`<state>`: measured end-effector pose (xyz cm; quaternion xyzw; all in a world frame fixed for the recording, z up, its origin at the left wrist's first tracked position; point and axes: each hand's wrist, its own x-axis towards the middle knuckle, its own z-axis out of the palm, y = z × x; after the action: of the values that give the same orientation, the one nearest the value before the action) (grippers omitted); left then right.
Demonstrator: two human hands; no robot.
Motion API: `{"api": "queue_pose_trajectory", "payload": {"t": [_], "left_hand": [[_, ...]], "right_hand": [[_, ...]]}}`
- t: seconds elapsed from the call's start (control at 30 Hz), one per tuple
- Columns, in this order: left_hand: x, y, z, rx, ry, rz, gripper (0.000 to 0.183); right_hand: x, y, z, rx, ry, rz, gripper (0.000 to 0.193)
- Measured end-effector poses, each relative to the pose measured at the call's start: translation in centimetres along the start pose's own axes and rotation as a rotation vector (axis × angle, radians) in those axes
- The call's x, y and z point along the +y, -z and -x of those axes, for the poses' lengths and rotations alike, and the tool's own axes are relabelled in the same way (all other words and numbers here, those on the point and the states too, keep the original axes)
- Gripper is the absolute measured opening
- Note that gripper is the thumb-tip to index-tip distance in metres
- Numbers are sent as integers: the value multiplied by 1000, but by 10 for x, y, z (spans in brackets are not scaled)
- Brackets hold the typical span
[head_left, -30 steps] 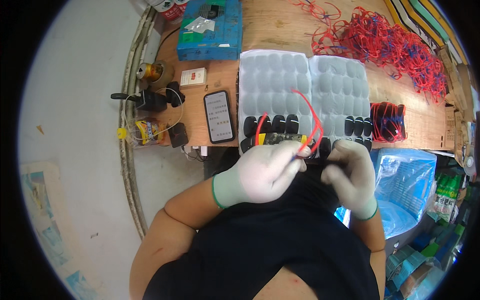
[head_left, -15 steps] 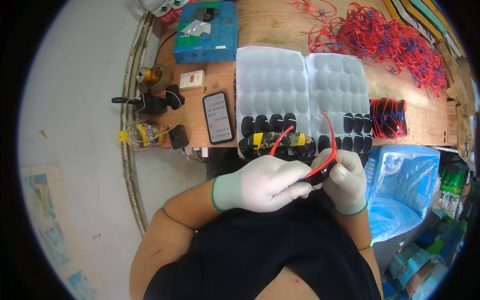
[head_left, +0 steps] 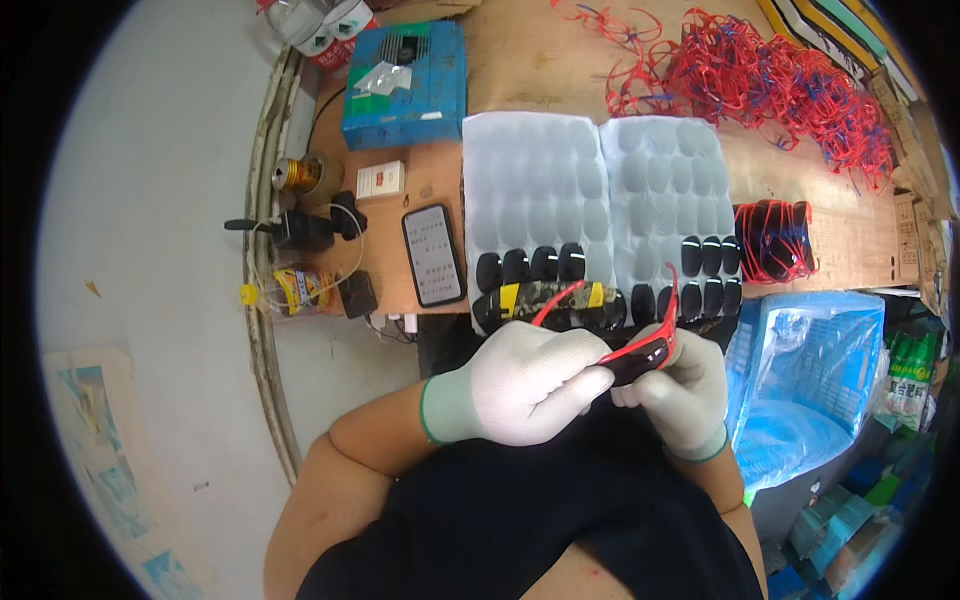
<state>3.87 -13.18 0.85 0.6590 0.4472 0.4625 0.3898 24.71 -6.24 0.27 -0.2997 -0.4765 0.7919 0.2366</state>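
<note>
A pair of red-framed sunglasses [head_left: 642, 361] is held in front of my chest, its two temples pointing up and away. My left hand [head_left: 535, 385], in a white glove with a green cuff, pinches one side of the frame. My right hand [head_left: 692, 388], gloved alike, has its fingers closed at the other side, by the dark lens. Just beyond the hands lies a white dimpled sheet [head_left: 535, 165] with dark lenses [head_left: 708, 256] lined up in its nearer rows. A black-and-yellow patterned roll-shaped thing [head_left: 553, 296] lies across its near left part.
At the back right sits a tangled heap of red frames [head_left: 770, 85], with a bundle of red-framed sunglasses [head_left: 777, 240] nearer. A blue plastic-lined crate [head_left: 805, 370] stands right of me. Left are a phone [head_left: 434, 256], a small white box [head_left: 381, 180], a blue box [head_left: 405, 85] and cables.
The sunglasses have turned slightly and sit a little lower. My right fingers have shifted down, baring more of the dark lens. The whole view has moved slightly.
</note>
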Motion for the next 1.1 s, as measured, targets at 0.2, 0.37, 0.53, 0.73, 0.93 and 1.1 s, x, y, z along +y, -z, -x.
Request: {"api": "queue_pose_trajectory", "payload": {"t": [0.2, 0.37, 0.53, 0.73, 0.93, 1.1], "left_hand": [[16, -3, -5, -52, 65, -58, 42], [18, -17, -3, 76, -196, -256, 39], [11, -10, -15, 34, -184, -325, 42], [11, 8, -14, -157, -16, -130, 14], [-83, 9, -42, 176, 391, -877, 27], [-90, -14, -52, -55, 661, -1018, 50]], "right_hand": [[-24, -3, -3, -24, 66, 351, 7], [-18, 4, -2, -144, 42, 306, 10], [-12, 6, -4, 40, 130, 163, 24], [-31, 32, -12, -328, 544, 789, 36], [-32, 45, -3, -138, 564, 743, 13], [-33, 38, 3, 97, 531, 732, 21]]}}
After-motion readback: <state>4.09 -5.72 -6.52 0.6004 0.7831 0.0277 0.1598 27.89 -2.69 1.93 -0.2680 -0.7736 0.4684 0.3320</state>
